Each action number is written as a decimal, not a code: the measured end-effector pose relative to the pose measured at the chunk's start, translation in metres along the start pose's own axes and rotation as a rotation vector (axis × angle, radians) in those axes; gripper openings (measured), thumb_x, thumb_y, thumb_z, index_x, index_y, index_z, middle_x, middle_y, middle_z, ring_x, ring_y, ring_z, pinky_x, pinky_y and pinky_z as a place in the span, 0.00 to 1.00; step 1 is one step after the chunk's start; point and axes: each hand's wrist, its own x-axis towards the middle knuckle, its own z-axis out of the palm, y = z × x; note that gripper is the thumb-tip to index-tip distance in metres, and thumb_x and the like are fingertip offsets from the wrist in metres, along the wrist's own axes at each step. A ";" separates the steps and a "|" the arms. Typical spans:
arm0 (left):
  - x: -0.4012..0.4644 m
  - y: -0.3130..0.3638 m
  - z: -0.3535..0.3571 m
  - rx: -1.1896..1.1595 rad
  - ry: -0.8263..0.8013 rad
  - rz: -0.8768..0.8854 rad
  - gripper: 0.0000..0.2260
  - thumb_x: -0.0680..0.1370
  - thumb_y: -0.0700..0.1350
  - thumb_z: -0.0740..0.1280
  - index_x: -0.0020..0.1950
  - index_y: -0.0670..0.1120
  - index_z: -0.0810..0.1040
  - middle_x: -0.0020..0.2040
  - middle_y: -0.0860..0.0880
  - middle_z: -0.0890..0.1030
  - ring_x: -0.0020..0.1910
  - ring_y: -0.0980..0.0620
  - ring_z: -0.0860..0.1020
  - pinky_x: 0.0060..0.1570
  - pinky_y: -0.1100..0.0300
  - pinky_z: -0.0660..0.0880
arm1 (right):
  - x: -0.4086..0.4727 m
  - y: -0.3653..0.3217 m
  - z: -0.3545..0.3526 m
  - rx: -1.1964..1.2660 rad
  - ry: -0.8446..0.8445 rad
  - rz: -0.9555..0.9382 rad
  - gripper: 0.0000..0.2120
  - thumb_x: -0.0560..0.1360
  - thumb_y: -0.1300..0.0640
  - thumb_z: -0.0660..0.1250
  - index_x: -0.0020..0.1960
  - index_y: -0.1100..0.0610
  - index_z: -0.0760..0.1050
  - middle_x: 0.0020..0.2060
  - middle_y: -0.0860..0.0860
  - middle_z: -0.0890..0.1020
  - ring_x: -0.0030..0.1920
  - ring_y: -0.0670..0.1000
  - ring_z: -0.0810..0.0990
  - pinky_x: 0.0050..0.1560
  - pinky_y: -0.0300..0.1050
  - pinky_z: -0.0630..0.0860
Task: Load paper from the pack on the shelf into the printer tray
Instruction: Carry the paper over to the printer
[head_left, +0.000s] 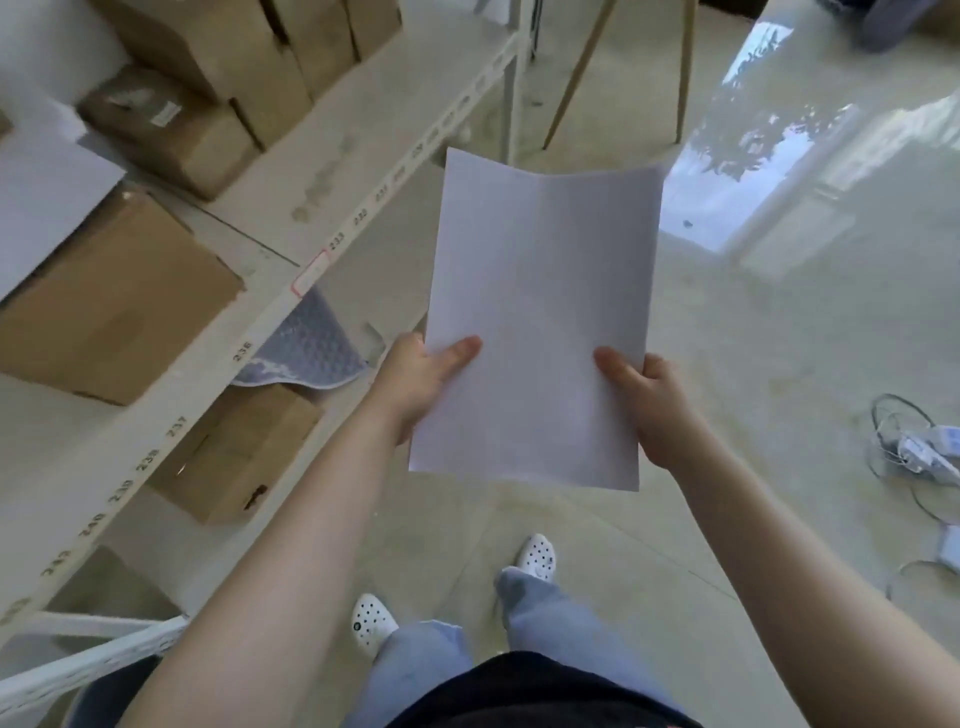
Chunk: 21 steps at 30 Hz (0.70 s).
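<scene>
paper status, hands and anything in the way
Left hand and right hand both gripping the paper, held over the floor. Printer tray not in view. Shelf with boxes to the left, path ahead looks clear.

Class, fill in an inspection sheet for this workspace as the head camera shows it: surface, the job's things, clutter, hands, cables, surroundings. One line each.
Surface: glossy pale floor, reflecting a window and foliage.
Job's things: white paper held flat in the air above the floor; no printer or tray seen.
Clutter: cardboard boxes on the white shelf; a grey quilted cloth hangs below its edge.
Hands: left hand grips the paper's left edge, right hand the right edge, thumbs on top.
Cables: tangled cords and white adapters on the floor at right.
Surroundings: wooden legs stand beyond the shelf; numbered labels run along the shelf rail.
</scene>
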 end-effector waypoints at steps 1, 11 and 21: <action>0.016 0.007 0.024 0.004 -0.029 -0.015 0.06 0.74 0.46 0.70 0.47 0.44 0.81 0.39 0.51 0.86 0.37 0.51 0.84 0.42 0.52 0.82 | 0.010 -0.005 -0.022 0.009 0.027 0.000 0.08 0.77 0.58 0.64 0.42 0.58 0.79 0.32 0.47 0.86 0.33 0.48 0.84 0.37 0.46 0.82; 0.144 0.078 0.226 0.014 -0.270 -0.009 0.12 0.76 0.40 0.67 0.57 0.36 0.77 0.40 0.47 0.83 0.32 0.54 0.83 0.37 0.58 0.82 | 0.102 -0.064 -0.200 0.053 0.305 -0.028 0.06 0.76 0.58 0.66 0.42 0.58 0.77 0.27 0.44 0.84 0.28 0.43 0.82 0.33 0.42 0.81; 0.312 0.132 0.381 0.116 -0.502 0.002 0.07 0.76 0.42 0.68 0.51 0.40 0.80 0.33 0.53 0.85 0.32 0.54 0.83 0.42 0.54 0.81 | 0.228 -0.109 -0.327 0.132 0.562 -0.003 0.07 0.75 0.55 0.67 0.45 0.59 0.78 0.37 0.51 0.82 0.29 0.46 0.82 0.37 0.44 0.81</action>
